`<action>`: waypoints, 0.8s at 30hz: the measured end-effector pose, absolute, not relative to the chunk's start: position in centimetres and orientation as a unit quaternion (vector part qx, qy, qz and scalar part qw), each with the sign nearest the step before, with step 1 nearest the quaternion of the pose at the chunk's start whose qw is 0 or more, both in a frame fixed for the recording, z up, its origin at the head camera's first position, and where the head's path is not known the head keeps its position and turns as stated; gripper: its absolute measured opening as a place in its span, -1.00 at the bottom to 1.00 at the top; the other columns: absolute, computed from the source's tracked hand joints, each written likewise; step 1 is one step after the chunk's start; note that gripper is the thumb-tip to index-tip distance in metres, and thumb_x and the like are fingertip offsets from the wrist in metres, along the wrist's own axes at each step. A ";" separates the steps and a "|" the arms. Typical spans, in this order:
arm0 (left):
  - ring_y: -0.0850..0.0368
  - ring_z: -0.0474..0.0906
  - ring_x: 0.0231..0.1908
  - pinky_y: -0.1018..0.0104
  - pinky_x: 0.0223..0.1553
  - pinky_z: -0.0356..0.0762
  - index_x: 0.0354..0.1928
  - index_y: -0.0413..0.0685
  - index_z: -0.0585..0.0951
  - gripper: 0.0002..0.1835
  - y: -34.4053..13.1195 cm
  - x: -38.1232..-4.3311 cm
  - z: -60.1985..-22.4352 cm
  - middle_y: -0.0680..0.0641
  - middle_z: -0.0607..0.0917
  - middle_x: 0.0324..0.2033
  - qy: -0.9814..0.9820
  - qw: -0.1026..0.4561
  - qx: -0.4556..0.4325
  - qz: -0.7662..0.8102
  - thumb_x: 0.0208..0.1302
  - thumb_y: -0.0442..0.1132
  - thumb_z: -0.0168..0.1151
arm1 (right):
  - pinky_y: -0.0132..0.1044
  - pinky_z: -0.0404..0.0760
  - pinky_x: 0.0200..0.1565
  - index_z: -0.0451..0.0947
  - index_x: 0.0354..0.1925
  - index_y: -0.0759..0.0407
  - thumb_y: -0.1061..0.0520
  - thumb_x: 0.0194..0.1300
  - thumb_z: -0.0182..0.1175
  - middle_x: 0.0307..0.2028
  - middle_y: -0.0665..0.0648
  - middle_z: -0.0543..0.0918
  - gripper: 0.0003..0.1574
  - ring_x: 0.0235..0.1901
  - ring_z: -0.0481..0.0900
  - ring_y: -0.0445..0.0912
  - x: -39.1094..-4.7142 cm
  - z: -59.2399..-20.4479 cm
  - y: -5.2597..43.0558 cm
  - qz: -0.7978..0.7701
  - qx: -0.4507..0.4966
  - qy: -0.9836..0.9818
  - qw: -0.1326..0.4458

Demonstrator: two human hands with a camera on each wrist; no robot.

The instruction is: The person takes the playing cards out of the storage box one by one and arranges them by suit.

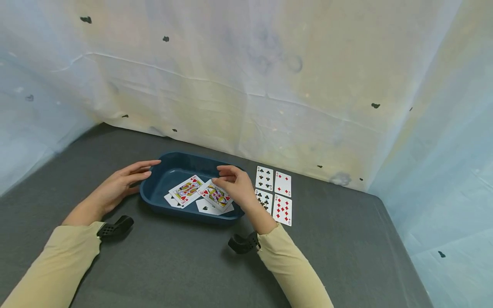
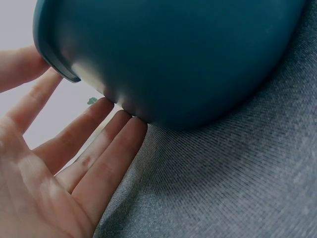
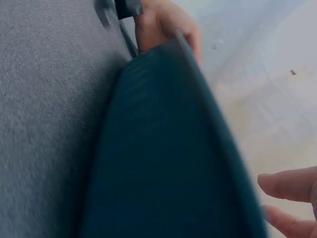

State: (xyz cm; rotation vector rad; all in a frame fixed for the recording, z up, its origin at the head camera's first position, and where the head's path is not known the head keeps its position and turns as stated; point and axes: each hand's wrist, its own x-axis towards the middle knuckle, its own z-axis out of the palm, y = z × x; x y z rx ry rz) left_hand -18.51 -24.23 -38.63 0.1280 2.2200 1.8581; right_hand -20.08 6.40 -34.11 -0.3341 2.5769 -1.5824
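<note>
A blue tray (image 1: 165, 206) lies on the table with several playing cards in it. Two face cards of hearts, one on the left (image 1: 187, 189) and one on the right (image 1: 216, 196), overlap cards with black spades. My left hand (image 1: 121, 183) touches the tray's left end with nearly straight fingers; in the left wrist view its fingertips (image 2: 138, 124) meet the outer wall. Over the tray's right part hovers my right hand (image 1: 238, 186), close to the right face card. In the right wrist view a gap shows between two fingertips (image 3: 270, 183), with no card between them.
Right of the tray, face-up cards form two rows: a clubs card (image 1: 264, 178) and a diamonds card (image 1: 283, 184) at the back, a partly hidden clubs card (image 1: 264, 199) and a nine of diamonds (image 1: 282, 209) in front. A pale curtain (image 1: 246, 85) hangs behind the grey table (image 1: 173, 265).
</note>
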 end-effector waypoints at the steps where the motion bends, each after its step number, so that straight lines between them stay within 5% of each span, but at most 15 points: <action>1: -0.20 -0.20 0.42 -0.49 0.26 -0.10 0.45 0.16 0.20 -0.36 -24.2 -18.5 -38.7 -0.20 -0.09 0.48 0.760 0.121 0.043 0.637 0.40 0.11 0.04 | -0.14 0.58 0.04 0.52 0.15 0.19 0.13 0.24 0.30 0.03 0.24 0.59 -0.49 0.01 0.58 0.04 -20.1 -34.3 6.1 -0.516 -0.108 0.848 0.054; 18: -0.21 -0.16 0.41 -0.48 0.26 -0.08 0.45 0.17 0.20 -0.36 -24.2 -18.5 -38.7 -0.21 -0.07 0.47 0.762 0.120 0.043 0.635 0.40 0.11 0.03 | -0.03 0.44 0.09 0.47 0.20 0.12 -0.04 -0.06 0.52 0.03 0.25 0.50 -0.14 0.03 0.42 0.10 -20.6 -35.8 4.5 -0.221 -0.090 0.966 0.097; 24: -0.19 -0.16 0.41 -0.46 0.28 -0.07 0.45 0.15 0.19 -0.35 -24.2 -18.4 -38.6 -0.20 -0.07 0.47 0.757 0.122 0.043 0.640 0.40 0.11 0.04 | -0.10 0.50 0.00 0.51 0.08 0.18 -0.02 -0.11 0.55 -0.08 0.22 0.48 -0.21 -0.10 0.47 0.04 -20.5 -35.8 4.3 -0.217 -0.056 0.971 0.087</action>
